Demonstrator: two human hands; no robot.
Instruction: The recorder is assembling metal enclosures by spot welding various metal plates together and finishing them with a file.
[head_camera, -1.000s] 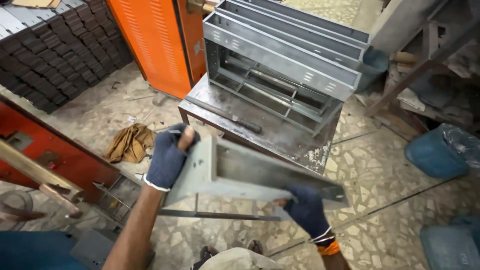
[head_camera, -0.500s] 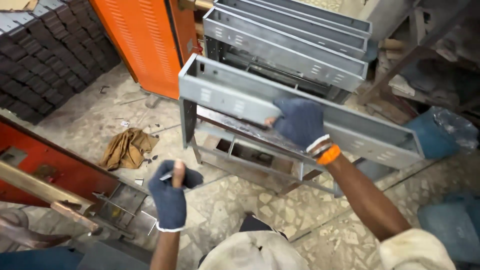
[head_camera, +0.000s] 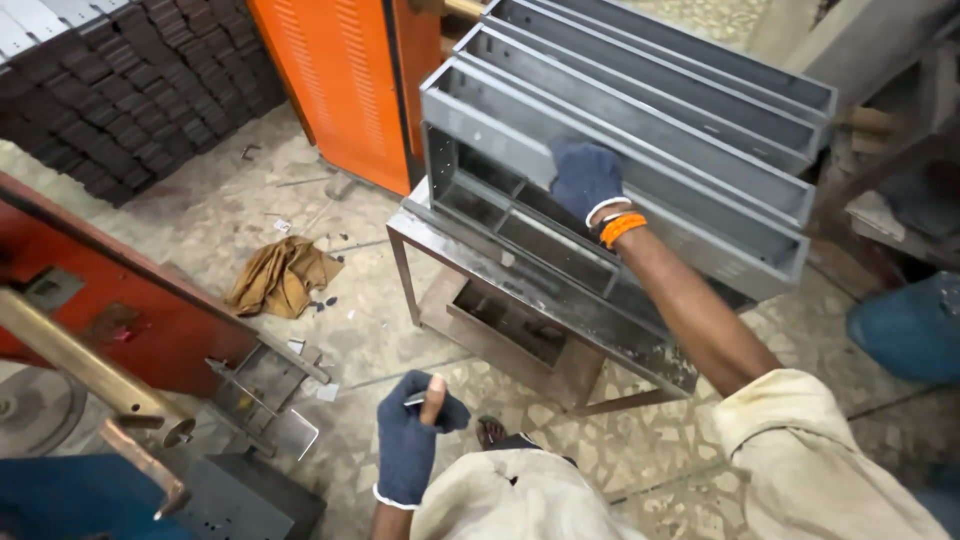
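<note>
Gloved right hand (head_camera: 585, 178) pressed flat on grey steel channel (head_camera: 640, 185) at desk (head_camera: 560, 300) edge, left hand (head_camera: 412, 435) pinching small metal piece (head_camera: 415, 402).

Two gloved hands are in view: the right hand (head_camera: 585, 178) and the left hand (head_camera: 410, 445), each in one dark blue knit glove, so two gloves. One orange wristband (head_camera: 622, 229) sits on the right wrist. Four grey sheet-metal channels (head_camera: 640, 130) lie side by side on top of one open grey metal frame (head_camera: 500, 215). There is one steel work table (head_camera: 560, 300) under them. One orange louvred cabinet (head_camera: 345, 85) stands behind. One brown rag (head_camera: 282, 276) lies on the floor. One large stack of dark small metal parts (head_camera: 120, 100) is at the upper left; I cannot count its pieces. One red machine body (head_camera: 110, 290) is at left.
</note>
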